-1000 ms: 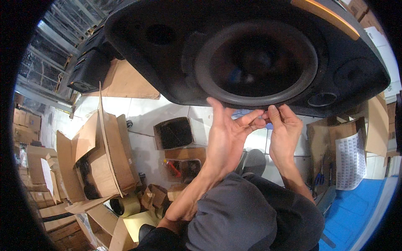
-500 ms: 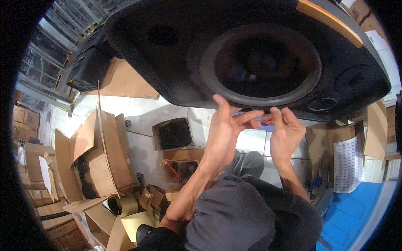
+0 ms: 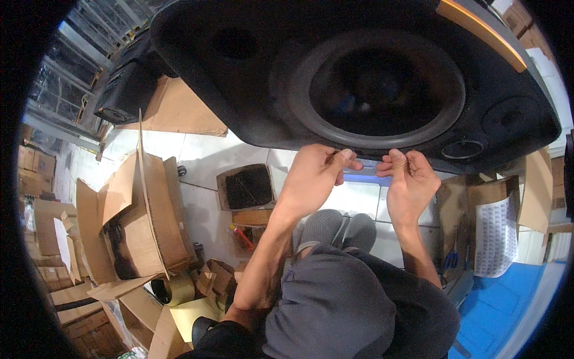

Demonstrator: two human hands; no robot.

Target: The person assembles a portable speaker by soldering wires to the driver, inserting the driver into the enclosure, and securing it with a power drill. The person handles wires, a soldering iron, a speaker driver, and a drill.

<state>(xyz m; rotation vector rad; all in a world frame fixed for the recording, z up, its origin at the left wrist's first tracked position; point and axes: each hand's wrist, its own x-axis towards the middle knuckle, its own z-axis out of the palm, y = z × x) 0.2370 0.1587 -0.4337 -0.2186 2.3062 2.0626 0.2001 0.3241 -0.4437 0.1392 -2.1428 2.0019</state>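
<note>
At centre frame, the left hand [image 3: 314, 179] and right hand [image 3: 409, 182] pinch, fingers together, a thin bluish strip [image 3: 362, 177] against the lower edge of the large black speaker cabinet [image 3: 251, 90]; seemingly pressing it flat.

One view only: head cam, fisheye, looking steeply down over the person's own knees to the floor [image 3: 197, 149]. Very close to the black speaker cabinet [image 3: 359, 72] filling the frame's top. Forearms enter from bottom centre; left hand [image 3: 314, 176] and right hand [image 3: 409, 182] sit mid-frame. Edges bend, dark rim around.
</note>
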